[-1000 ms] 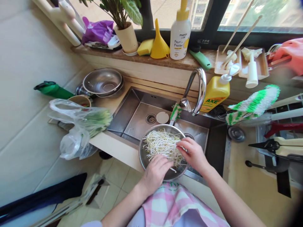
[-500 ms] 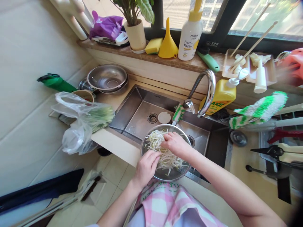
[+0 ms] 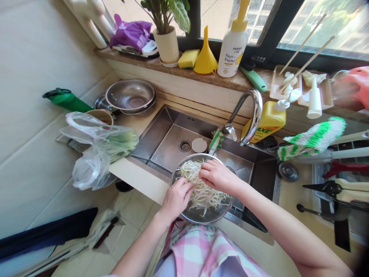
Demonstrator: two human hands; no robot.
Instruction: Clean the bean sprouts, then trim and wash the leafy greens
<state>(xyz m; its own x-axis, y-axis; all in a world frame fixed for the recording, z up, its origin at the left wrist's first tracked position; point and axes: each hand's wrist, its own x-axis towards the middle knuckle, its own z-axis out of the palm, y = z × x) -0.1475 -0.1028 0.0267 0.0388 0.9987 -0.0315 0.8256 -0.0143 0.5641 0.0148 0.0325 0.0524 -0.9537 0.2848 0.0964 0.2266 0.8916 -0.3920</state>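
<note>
A round metal bowl rests at the front edge of the double sink, with a loose heap of pale bean sprouts inside. My left hand is over the bowl's left side, its fingers curled together at the sprouts. Across the heap, my right hand bends its closed fingers down over the upper right of the sprouts. What either hand pinches is too small to tell, as the fingertips are partly hidden.
Around the bowl are the steel sink and faucet. A plastic bag of greens and stacked metal bowls stand left. Right are a yellow bottle, a green-white brush and scissors.
My right hand has shifted slightly right and my left hand slightly left, so they are a little farther apart over the sprouts. The camera view has moved slightly.
</note>
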